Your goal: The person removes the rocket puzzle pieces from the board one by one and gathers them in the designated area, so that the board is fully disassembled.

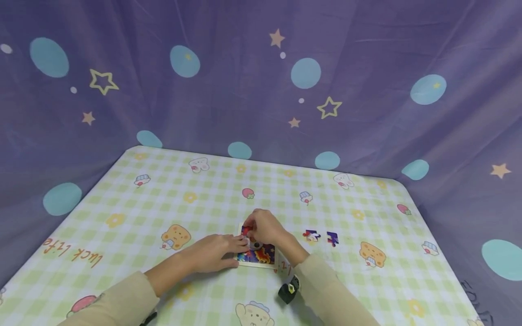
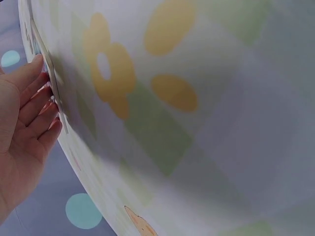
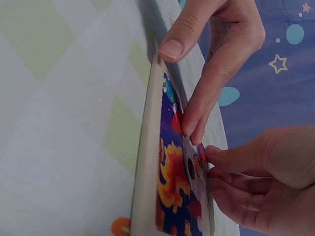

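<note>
Puzzle board point(image 1: 257, 257) beneath right hand point(image 1: 267, 227).

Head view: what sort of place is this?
Probably a curtained-off tabletop workspace: a purple patterned curtain hangs behind and beside a green-checked tablecloth, with a small jigsaw puzzle on it.

The beige-sleeved left forearm point(image 1: 126, 299) is slanting in from the near left of the flat, cream-edged, colourfully printed rectangular puzzle board point(image 1: 257, 266); the bare left hand point(image 1: 214, 253) is resting its thumb by the board's near-left corner, fingers extending over its left side; the beige-sleeved right forearm point(image 1: 334, 294) is angling from the near right, the bare right hand point(image 1: 267, 228) bending its fingers down at the board's far part
</note>
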The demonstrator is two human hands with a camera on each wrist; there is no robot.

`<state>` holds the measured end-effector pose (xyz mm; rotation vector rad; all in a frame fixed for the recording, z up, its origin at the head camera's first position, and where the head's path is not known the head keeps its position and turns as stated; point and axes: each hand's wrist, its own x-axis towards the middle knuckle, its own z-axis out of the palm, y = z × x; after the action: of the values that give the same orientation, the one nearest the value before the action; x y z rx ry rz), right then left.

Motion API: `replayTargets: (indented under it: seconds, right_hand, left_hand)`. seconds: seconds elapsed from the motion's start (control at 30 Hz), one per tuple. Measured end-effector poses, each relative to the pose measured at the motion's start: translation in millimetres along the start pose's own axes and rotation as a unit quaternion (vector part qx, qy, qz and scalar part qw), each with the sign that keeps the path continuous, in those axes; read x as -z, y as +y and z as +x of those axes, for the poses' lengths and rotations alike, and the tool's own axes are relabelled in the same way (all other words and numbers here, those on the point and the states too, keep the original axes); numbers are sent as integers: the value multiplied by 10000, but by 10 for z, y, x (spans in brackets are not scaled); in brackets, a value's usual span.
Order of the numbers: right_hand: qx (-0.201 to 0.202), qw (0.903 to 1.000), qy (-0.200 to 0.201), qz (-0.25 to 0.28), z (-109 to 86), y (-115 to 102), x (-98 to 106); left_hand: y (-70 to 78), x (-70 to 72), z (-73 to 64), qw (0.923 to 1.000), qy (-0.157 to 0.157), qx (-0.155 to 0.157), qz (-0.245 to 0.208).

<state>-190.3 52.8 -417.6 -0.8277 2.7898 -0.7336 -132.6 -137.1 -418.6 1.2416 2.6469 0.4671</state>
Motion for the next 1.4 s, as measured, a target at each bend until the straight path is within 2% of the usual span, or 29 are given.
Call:
replayTargets:
  seconds: [0.23,0.53,0.67,0.77,0.87,1.4]
  right_hand:
    - [-220,9996,35,144,24,-18,-38]
    - [-438,9976,-54,525,46,22,0]
    - [-623,9924,-78,1060,48,61,-12]
    - [-771,9835,-1,1638,39,96,-26]
    - [-850,9764,91,1981,30,123,-36]
    - [-1032,9709,321,2137,16,116,-27]
  left_hand:
    - [-12,-9,-10,10000,-8,2,-87]
    - [1,13,16,10000,-56,13,28]
    - [10,24,20,9999,-112,46,33]
    - [13,29,21,9999,-134,26,51]
    - [15,36,21,9998,-142,-9,101]
    - [-5,5,10,9995,-95,-137,261]
